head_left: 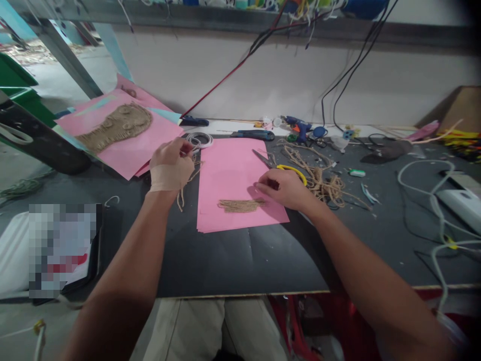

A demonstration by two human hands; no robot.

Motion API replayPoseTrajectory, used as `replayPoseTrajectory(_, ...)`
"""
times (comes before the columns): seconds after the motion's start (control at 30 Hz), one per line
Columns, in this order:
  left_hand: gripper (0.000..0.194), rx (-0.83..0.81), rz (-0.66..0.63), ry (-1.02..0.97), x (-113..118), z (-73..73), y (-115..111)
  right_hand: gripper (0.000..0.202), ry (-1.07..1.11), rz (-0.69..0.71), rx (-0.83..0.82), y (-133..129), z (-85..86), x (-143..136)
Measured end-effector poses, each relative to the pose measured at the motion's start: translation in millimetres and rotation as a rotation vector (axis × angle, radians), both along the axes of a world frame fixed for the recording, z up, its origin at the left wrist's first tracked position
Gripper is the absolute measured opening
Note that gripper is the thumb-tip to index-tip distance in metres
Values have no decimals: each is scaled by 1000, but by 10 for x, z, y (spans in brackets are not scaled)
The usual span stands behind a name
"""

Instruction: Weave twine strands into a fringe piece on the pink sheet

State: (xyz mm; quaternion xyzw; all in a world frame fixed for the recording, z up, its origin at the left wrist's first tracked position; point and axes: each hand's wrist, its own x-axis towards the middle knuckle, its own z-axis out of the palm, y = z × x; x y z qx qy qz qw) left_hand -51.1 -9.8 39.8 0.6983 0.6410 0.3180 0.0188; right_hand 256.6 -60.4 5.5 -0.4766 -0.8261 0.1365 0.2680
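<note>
A short band of jute twine strands (240, 206) lies across the lower part of the pink paper (233, 170). My right hand (288, 186) hovers over the paper's right side, fingers curled and thumb near the index tip; anything between them is too small to make out. Just behind it lie scissors with yellow handles (293, 169), blades pointing away to the left. Left of the paper is my left hand (173, 163), wrapped with beige tape, its fingers curled inward. Loose twine ends (181, 199) show beside and below it; whether the fingers grip them is hidden.
Tangled twine (326, 188) lies at the right. Behind are a utility knife (253, 134), a coiled white cable (200, 140) and a blue glue gun (300, 128). Pink sheets with a twine-covered shape (124, 125) lie at left, near a dark cylinder (41, 135). White cables (432, 200) run at right.
</note>
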Motion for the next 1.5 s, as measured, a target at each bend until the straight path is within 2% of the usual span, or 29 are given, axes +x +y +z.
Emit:
replayPoseTrajectory(0.07,19,37,-122,-68,51,-17,-23,12,15,-16,-1,-9,0,-11)
replayPoseTrajectory(0.2,12,8,-405,-129,213,-76,-103,17,80,-41,8,-43,-10,-59)
replayPoseTrajectory(0.4,12,-44,-600,-164,448,-143,-247,35,133,28,0,-99,-38,-173)
replayPoseTrajectory(0.5,11,-84,-621,-227,510,-144,-289,40,213,52,-18,-121,-68,-240)
replayPoseTrajectory(0.63,9,-143,-648,-284,563,-122,-324,55,348,9,-17,-142,-100,-297)
replayPoseTrajectory(0.67,9,-150,-655,-296,572,-121,-330,53,351,1,-10,-146,-101,-302)
replayPoseTrajectory(0.77,9,-155,-679,-340,593,-132,-337,28,299,-6,11,-155,-92,-306)
replayPoseTrajectory(0.83,9,-173,-694,-362,597,-144,-333,18,271,-19,20,-156,-79,-304)
replayPoseTrajectory(1.03,11,-333,-663,-363,531,-153,-280,16,238,-50,39,-132,-9,-262)
replayPoseTrajectory(1.17,10,-392,-609,-317,429,-163,-212,14,189,-78,-25,-97,32,-182)
replayPoseTrajectory(1.5,16,-569,-623,-135,348,-106,-205,13,117,57,-141,-26,-18,-65)
